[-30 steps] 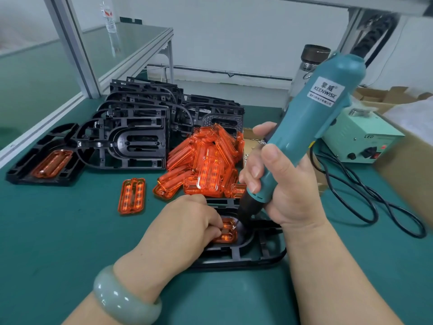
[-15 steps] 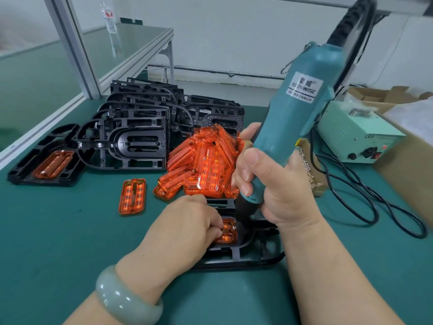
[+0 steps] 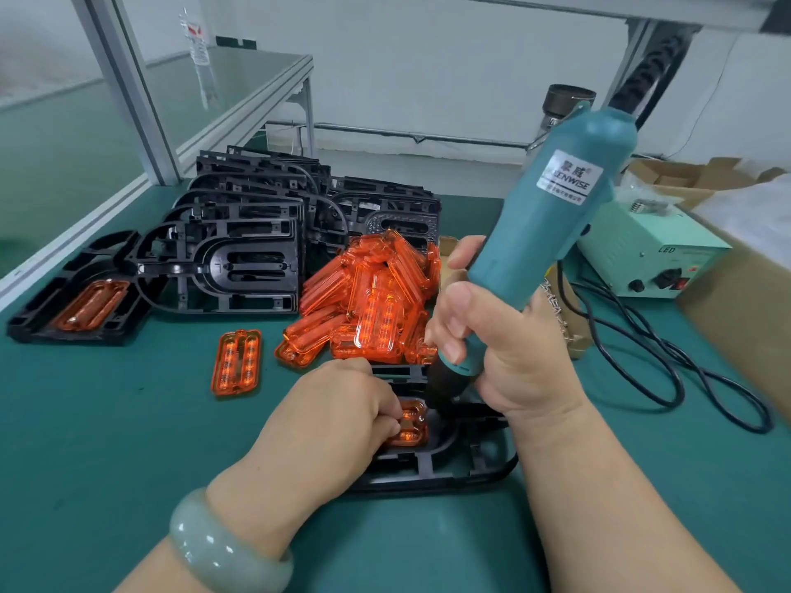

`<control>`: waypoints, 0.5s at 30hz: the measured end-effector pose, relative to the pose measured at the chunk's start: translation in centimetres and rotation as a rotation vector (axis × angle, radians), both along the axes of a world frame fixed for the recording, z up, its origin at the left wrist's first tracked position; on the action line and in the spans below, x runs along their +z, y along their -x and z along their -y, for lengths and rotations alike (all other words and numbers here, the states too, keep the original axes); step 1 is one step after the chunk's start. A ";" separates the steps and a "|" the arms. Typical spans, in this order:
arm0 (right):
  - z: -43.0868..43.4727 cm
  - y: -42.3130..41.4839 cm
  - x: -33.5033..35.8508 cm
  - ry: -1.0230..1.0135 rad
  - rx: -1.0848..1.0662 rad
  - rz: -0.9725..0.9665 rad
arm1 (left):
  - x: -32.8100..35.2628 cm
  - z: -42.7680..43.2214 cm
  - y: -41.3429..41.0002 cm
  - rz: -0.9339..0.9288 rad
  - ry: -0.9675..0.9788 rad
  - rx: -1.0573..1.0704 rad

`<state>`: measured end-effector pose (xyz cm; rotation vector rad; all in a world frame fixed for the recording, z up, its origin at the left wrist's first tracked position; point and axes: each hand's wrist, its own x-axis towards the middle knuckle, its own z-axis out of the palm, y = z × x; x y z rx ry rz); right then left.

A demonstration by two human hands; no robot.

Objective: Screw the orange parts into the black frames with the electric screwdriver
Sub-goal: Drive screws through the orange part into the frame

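One frame (image 3: 40, 308) at nine o'clock looks finished; right hand (image 3: 509, 348) grips the screwdriver (image 3: 543, 233), left hand (image 3: 329, 417) pinches an orange part (image 3: 413, 436); many remain

Green bench (image 3: 107, 442) bearing stacked black frames (image 3: 239, 267), heaped orange parts (image 3: 372, 301), one loose part (image 3: 236, 362), power box (image 3: 642, 258), cable (image 3: 670, 404).

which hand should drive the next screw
Right. The right hand grips the electric screwdriver, its nose beside the orange part; the left hand holds that part in the black frame.
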<state>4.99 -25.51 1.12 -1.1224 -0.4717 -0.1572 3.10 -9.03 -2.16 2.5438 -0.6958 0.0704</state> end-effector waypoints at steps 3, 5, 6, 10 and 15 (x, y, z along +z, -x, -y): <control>-0.1 -0.2 0.0 0.014 0.016 0.000 | 0.0 0.0 0.0 -0.002 0.008 0.003; 0.0 -0.3 0.0 0.011 0.028 -0.009 | 0.0 0.0 0.0 0.000 0.012 0.002; 0.0 -0.3 0.0 0.007 0.031 -0.008 | 0.0 0.0 0.0 0.001 0.011 0.002; 0.3 -0.2 0.0 -0.017 0.014 -0.003 | 0.0 0.0 0.0 -0.011 0.004 0.009; 0.5 0.0 -0.1 -0.075 -0.041 0.002 | 0.1 0.3 -0.6 -0.017 -0.024 0.015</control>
